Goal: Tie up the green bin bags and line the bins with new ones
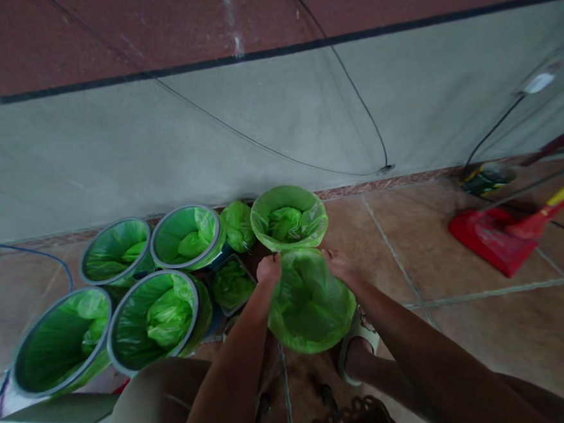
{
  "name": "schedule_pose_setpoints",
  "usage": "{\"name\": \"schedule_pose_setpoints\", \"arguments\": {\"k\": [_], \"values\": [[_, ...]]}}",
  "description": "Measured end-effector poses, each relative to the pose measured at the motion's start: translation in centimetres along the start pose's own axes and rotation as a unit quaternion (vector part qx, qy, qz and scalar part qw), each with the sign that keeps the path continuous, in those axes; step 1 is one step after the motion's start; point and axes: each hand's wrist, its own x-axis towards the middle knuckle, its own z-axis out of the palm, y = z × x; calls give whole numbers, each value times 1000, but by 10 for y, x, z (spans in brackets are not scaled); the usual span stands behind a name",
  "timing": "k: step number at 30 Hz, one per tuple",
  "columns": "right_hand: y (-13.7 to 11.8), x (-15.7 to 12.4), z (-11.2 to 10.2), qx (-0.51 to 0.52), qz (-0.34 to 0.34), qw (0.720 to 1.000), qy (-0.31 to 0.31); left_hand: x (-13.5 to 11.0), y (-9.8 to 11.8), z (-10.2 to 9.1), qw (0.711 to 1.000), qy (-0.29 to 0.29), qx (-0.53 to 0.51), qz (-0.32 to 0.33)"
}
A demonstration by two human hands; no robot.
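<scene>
wall (276,122), one, across the back, over one tiled floor (502,325). on the left, four grey-rimmed bins (126,332) in two rows of two, each lined in green with bunched green plastic inside. between the forearms, one open green bag (312,306), just below one green-lined container (264,229) near the wall. far right, one red floor tool (499,238). beside the bins, one rectangular bin (231,282) and one green bundle (238,226). smallest, two hands, left hand (268,269) and right hand (338,263), fingers curled, pinching opposite sides of the bag's far rim.

Forearms (245,343) bare; pale slipper (372,339) on right foot (359,352).
</scene>
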Motion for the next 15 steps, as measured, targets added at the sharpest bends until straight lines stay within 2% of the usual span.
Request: {"name": "schedule_pose_setpoints", "arguments": {"k": [2, 10, 12, 15], "values": [[2, -3, 8, 2, -5, 1000, -18, -4, -6, 5, 1000, 6, 9, 25], [21, -26, 21, -34, -27, 999, -3, -14, -20, 11, 985, 66, 74, 143], [21, -28, 22, -41, -3, 999, -4, -16, -21, 13, 983, 50, 115, 136], [21, -33, 24, -52, 23, 998, -7, -20, -19, 13, 982, -6, 163, 92]]}}
